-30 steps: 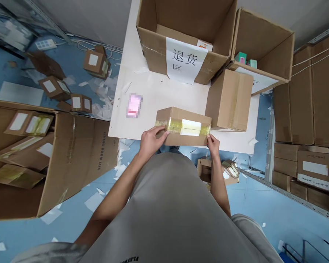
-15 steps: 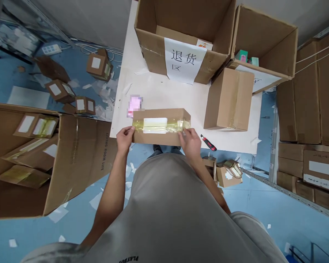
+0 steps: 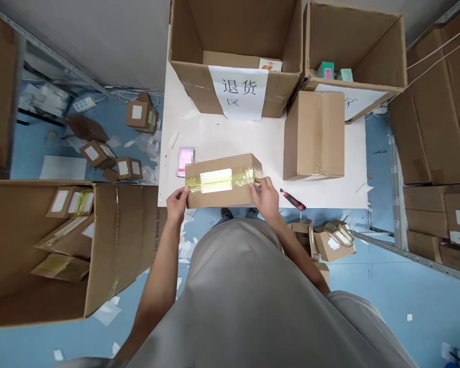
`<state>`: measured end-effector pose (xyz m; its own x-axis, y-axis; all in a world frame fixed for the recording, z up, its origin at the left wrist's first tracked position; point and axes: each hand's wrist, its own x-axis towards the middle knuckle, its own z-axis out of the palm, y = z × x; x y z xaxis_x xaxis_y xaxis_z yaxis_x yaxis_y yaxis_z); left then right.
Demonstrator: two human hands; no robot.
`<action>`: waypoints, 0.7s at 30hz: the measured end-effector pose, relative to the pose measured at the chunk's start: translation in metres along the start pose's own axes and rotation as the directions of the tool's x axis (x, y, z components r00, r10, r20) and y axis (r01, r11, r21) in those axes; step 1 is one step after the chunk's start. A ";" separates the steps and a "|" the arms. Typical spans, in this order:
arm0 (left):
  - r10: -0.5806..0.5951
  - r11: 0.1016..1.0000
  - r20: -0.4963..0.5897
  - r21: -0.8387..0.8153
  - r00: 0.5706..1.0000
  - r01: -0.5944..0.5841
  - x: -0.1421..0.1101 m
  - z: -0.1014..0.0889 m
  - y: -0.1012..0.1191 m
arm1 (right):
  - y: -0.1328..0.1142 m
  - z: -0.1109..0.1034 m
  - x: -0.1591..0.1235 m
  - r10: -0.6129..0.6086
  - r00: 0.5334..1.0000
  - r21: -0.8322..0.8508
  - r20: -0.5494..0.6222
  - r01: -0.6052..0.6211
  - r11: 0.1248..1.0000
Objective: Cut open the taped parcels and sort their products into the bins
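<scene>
A long cardboard box [image 3: 237, 197] lies at the front edge of the white table, slightly slanted with its right end farther from me. Yellowish clear tape [image 3: 243, 177] runs along it, over a white label [image 3: 216, 181]. At the box's left end, my left hand [image 3: 177, 204] pinches the edge with thumb and fingers. My right hand [image 3: 267, 199] grips the opposite end, its fingertips close to the tape; whether they hold the tape itself I cannot tell. To the right of that hand lies a red and black utility knife [image 3: 293, 199].
A taller closed carton [image 3: 314, 135] stands right on the white table [image 3: 253, 135]. Behind are two open boxes, one with a paper sign [image 3: 239, 94]. A pink blurred item [image 3: 186, 159] lies left. A large open carton [image 3: 124, 245] holding parcels stands at left; paper scraps litter the floor.
The box has turned a little, its left end now nearer to me. Both hands keep their hold at its ends. The camera view has shifted slightly.
</scene>
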<state>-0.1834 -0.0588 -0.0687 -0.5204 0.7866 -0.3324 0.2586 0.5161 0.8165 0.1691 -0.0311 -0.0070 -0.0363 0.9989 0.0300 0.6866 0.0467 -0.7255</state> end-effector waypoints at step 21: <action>0.501 0.826 0.478 -0.013 0.722 -0.564 -0.060 0.221 0.173 | 0.122 -0.112 0.035 0.205 0.822 0.018 -0.531 -0.231 0.973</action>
<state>0.0726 0.0585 -0.0118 0.1430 0.9881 -0.0567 0.4961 -0.0220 0.8680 0.3327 0.0102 -0.0171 0.4962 0.8341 0.2409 0.6635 -0.1854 -0.7249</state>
